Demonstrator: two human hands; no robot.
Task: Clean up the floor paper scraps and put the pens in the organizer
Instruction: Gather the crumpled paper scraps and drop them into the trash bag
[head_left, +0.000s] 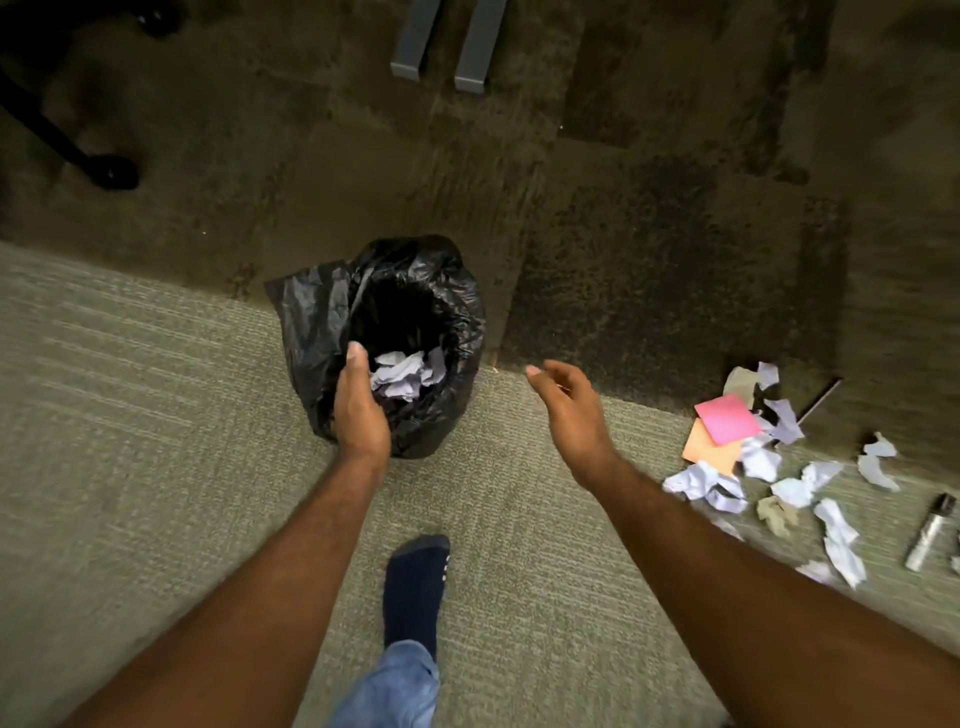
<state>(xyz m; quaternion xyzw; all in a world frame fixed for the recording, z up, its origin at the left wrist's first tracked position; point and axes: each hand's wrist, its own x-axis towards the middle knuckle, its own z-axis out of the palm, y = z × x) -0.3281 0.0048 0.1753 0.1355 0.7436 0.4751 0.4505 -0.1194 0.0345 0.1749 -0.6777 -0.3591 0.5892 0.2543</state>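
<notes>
The carpet (156, 415) fills the view, pale ribbed tiles near the person and darker mottled tiles farther off. A small bin lined with a black trash bag (317, 332) stands at the seam between the two shades, its mouth open and crumpled white paper (408, 375) lying inside. Two bare forearms reach forward from the bottom edge. The left hand (358, 410) rests on the near rim of the bag, fingers curled over the plastic and gripping it, thumb raised beside the paper. The right hand (569, 402) hangs in the air just right of the bin, fingers loosely spread and holding nothing. Between the arms, a foot in a dark blue sock (415, 587) stands on the pale carpet below a blue jeans cuff (389, 686). Two grey furniture legs (447, 44) show at the top, and a black chair base (104, 169) at upper left. Well right of the bin, torn paper scraps (779, 478) lie scattered on the floor, with a pink sticky note (724, 418) overlapping an orange sticky note (706, 449) among them. Near the right edge lies a silvery pen-like object (930, 532), too blurred to identify surely.
</notes>
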